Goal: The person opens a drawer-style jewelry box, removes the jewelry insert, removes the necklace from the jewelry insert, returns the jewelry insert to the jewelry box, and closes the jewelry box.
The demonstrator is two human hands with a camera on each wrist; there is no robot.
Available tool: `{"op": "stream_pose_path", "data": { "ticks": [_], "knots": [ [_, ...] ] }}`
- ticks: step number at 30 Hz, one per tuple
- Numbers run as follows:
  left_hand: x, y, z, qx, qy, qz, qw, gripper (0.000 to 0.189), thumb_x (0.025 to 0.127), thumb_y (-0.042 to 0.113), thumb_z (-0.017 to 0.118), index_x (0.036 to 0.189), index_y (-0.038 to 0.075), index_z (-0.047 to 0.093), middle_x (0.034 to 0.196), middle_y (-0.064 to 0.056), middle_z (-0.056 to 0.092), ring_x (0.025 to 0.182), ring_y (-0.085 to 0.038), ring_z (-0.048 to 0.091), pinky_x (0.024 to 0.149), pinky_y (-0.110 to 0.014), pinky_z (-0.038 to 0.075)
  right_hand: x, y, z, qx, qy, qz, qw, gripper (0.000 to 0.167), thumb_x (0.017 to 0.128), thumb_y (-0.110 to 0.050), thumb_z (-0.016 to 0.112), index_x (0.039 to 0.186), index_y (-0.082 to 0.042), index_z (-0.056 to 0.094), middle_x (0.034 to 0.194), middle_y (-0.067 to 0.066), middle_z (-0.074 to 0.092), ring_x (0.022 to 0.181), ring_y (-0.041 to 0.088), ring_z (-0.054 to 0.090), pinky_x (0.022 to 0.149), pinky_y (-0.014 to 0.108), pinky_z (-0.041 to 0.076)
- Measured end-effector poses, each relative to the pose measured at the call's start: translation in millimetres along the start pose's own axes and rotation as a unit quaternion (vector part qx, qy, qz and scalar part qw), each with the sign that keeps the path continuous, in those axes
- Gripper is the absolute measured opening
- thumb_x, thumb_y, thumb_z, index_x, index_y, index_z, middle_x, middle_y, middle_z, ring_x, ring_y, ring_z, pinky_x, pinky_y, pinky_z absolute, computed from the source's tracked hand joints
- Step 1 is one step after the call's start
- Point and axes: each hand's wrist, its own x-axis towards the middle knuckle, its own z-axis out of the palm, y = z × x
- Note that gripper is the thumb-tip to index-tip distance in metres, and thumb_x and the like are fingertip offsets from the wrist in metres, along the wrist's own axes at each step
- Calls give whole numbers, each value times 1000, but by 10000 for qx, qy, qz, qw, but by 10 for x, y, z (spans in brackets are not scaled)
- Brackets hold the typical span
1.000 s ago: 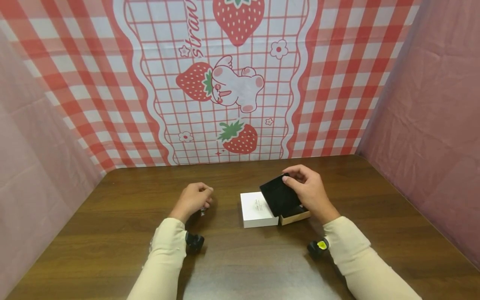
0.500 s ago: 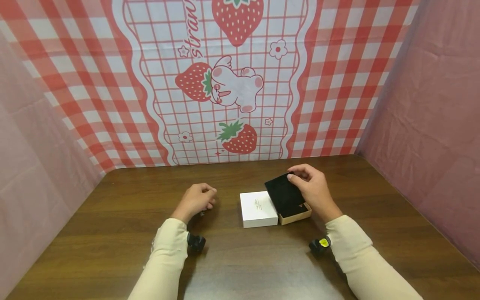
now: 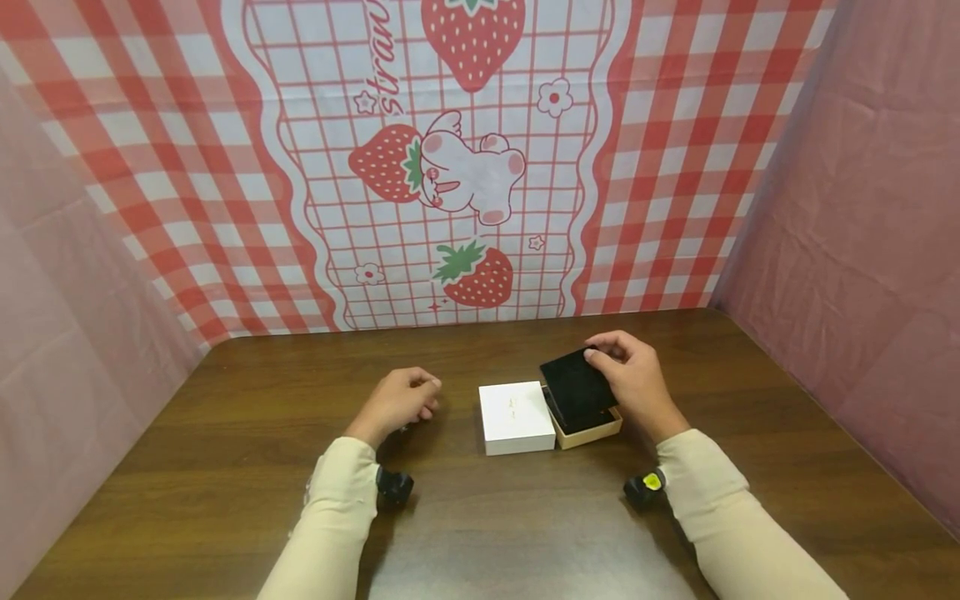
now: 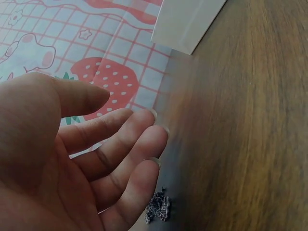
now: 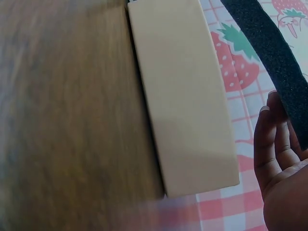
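Note:
My right hand (image 3: pixel 633 379) pinches a square black foam pad (image 3: pixel 577 387) between thumb and fingers at its far right corner. The pad tilts over a small tan open box (image 3: pixel 592 435), whose dark inside shows beneath it. In the right wrist view the pad's thick edge (image 5: pixel 274 57) rises above the box's side wall (image 5: pixel 185 106). My left hand (image 3: pixel 397 402) hovers palm inward with loosely bent fingers and nothing between them. Below its fingertips, in the left wrist view, a small silvery chain-like piece (image 4: pixel 159 206) lies on the table, partly hidden by the little finger.
A white box lid (image 3: pixel 516 418) with small gold print stands left of the tan box, close against it. The brown wooden table (image 3: pixel 465 533) meets a strawberry-patterned cloth (image 3: pixel 480 192) at the back. Pink cloth (image 3: pixel 855 275) hangs at the sides.
My right hand has shifted right, carrying the foam pad more over the tan box. My left hand has drifted slightly right, covering the small silvery piece in the head view.

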Motion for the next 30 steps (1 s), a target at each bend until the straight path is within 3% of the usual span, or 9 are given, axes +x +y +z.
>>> {"op": "stream_pose_path", "data": {
  "ticks": [10,19,30],
  "knots": [
    [0,-7,5,54,-12,18,10000,25,100,26,60,110,5,71,81,-5,71,67,-16,64,53,-30,46,26,137,-51,-52,74,16,10000,22,95,-10,68,110,6,68,86,9,64,71,11,59,62,23,52],
    [7,-22,22,-3,-65,8,10000,25,100,25,60,110,5,70,81,-6,71,67,-16,64,55,-30,47,31,151,-74,-338,38,191,9992,22,95,-11,68,109,6,68,86,11,63,71,15,58,62,24,52],
    [0,-19,22,-65,-90,-3,9999,25,100,24,59,110,3,70,82,-7,71,68,-17,64,57,-31,49,25,166,-75,-666,-22,110,9977,18,95,-11,67,107,3,69,92,15,65,75,17,59,65,23,51]
  ]
}}
